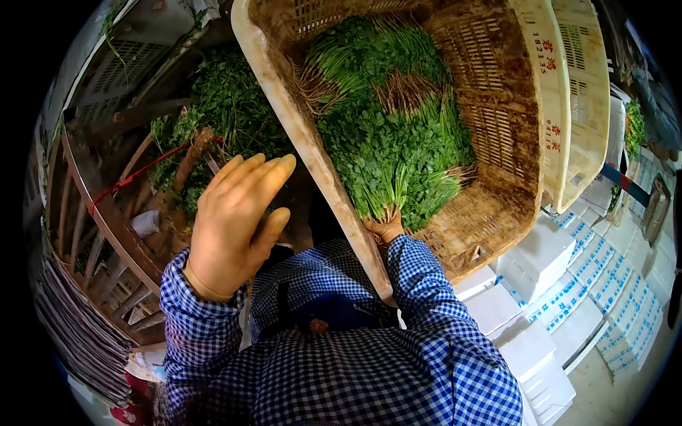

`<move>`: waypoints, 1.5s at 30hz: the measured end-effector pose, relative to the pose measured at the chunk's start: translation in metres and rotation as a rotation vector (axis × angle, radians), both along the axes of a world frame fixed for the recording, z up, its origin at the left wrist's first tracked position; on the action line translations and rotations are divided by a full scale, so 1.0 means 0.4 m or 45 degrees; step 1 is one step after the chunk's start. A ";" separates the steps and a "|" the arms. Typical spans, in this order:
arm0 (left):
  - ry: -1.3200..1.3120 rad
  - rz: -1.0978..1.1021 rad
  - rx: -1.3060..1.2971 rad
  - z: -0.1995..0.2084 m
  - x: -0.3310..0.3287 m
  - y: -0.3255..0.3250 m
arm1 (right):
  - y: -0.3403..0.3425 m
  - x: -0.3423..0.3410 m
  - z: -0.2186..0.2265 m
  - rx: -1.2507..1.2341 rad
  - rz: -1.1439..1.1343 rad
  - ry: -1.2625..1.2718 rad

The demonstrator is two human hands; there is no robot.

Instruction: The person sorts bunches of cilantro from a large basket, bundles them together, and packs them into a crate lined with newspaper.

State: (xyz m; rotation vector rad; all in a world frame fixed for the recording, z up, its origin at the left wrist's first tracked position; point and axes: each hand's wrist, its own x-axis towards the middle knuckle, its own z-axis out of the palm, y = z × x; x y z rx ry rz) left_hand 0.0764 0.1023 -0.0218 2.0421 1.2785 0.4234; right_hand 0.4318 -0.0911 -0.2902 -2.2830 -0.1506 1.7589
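Observation:
A large dirty white plastic crate (497, 142) holds bunches of leafy green cilantro (383, 64) with thin stems and brown roots. Inside its near end, my right hand (386, 228) is closed round the root end of one bunch of cilantro (398, 188). That bunch lies with its leaves pointing away from me, and part of the hand's grip is hidden. To the left of the crate, my left hand (238, 216) is raised in a tan glove. Its fingers are stretched out with the thumb apart, and nothing is in it.
More loose greens (234, 99) lie left of the crate, beside a wooden frame (106, 220) with a red cord. Stacked flat sheets (78, 334) are at the lower left. On the right, more crates (586, 92) nest beside white foam boxes (540, 255).

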 end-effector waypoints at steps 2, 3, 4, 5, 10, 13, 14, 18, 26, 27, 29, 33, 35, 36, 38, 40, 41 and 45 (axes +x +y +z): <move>0.001 -0.019 0.023 -0.005 -0.003 -0.004 | 0.015 -0.012 0.010 -0.102 -0.014 -0.108; 0.005 -0.029 0.036 -0.012 -0.009 -0.008 | 0.055 -0.041 0.057 -0.225 0.070 -0.176; 0.012 -0.040 0.051 -0.017 -0.015 -0.011 | 0.100 -0.058 0.111 -0.237 0.103 -0.165; 0.014 -0.031 0.058 -0.018 -0.019 -0.013 | 0.142 -0.073 0.164 -0.248 0.135 -0.150; -0.032 -0.043 0.026 -0.036 -0.021 -0.017 | 0.196 -0.037 0.270 -0.124 0.314 -0.108; 0.021 -0.040 0.065 -0.043 -0.026 -0.019 | 0.198 0.040 0.288 -0.074 0.049 0.062; 0.034 -0.028 0.070 -0.044 -0.026 -0.020 | 0.234 0.036 0.347 -0.081 0.012 0.068; -0.077 0.015 -0.034 -0.036 -0.011 -0.017 | 0.249 0.095 0.393 -0.081 -0.264 0.268; -1.325 0.568 -1.744 -0.026 0.275 -0.184 | 0.226 0.152 0.327 0.119 -0.508 0.532; -1.469 0.670 -1.853 -0.042 0.317 -0.214 | 0.240 0.144 0.343 0.088 -0.488 0.442; -1.399 0.582 -1.804 -0.155 0.392 -0.317 | 0.277 0.126 0.393 0.092 -0.527 0.460; -0.917 1.154 -1.789 -0.092 0.494 -0.206 | 0.287 0.160 0.402 0.180 -0.539 0.483; -0.671 1.038 -1.164 -0.163 0.480 -0.193 | 0.271 0.192 0.374 0.213 -0.603 0.519; -0.714 1.233 -1.150 -0.175 0.486 -0.139 | 0.296 0.178 0.401 0.168 -0.615 0.464; -0.820 1.618 -1.059 -0.197 0.500 -0.026 | 0.344 0.160 0.464 0.076 -0.636 0.353; -0.859 1.872 -1.054 -0.247 0.511 0.031 | 0.330 0.189 0.438 0.115 -0.608 0.386; -0.818 1.904 -1.106 -0.275 0.525 0.029 | 0.294 0.230 0.368 0.145 -0.589 0.426; -0.525 1.789 -1.561 -0.340 0.603 -0.070 | 0.260 0.265 0.279 0.386 -0.271 0.426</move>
